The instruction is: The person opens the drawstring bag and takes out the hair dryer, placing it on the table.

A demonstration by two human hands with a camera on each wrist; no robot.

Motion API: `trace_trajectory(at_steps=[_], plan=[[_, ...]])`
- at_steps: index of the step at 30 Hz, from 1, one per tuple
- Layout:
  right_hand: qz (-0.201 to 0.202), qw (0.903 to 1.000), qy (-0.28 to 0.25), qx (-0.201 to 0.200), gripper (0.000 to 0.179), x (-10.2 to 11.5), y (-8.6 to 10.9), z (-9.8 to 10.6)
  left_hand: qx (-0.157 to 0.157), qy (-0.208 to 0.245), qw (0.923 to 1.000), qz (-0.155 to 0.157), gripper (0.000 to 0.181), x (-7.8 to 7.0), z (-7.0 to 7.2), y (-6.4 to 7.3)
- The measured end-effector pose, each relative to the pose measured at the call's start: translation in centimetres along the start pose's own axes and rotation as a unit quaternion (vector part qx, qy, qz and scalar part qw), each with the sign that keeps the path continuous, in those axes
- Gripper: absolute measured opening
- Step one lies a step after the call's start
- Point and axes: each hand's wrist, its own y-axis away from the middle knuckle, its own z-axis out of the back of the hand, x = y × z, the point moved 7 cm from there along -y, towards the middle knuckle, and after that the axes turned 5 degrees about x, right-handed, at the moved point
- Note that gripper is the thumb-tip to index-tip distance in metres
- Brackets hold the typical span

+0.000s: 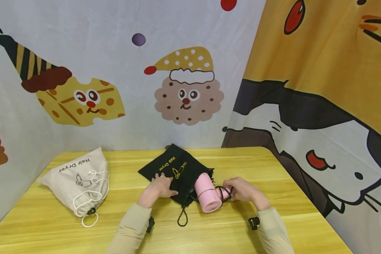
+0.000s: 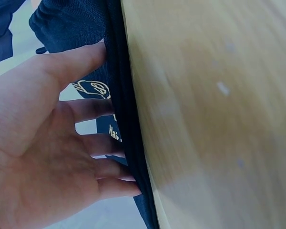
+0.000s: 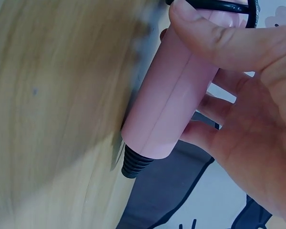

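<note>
Two bags [image 1: 80,178] read "Hair Dryer" — left hand [image 1: 161,186] spread on the black bag [image 1: 181,164], right hand [image 1: 242,189] gripping pink dryer [image 1: 207,192].

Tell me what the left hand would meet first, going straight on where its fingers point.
The left hand would first meet the black cloth drawstring pouch with gold print, which it touches; beyond that, depth is unclear.
</note>
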Motion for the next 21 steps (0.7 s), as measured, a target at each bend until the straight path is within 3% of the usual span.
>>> trace_trajectory(at_steps=[21], plan=[[-0.009, 0.9997, -0.023, 0.008, 0.040, -1.1, 1.7, 0.5, -0.006, 0.012, 0.9999, 0.002, 0.066, 0.3, 0.2, 0.1]])
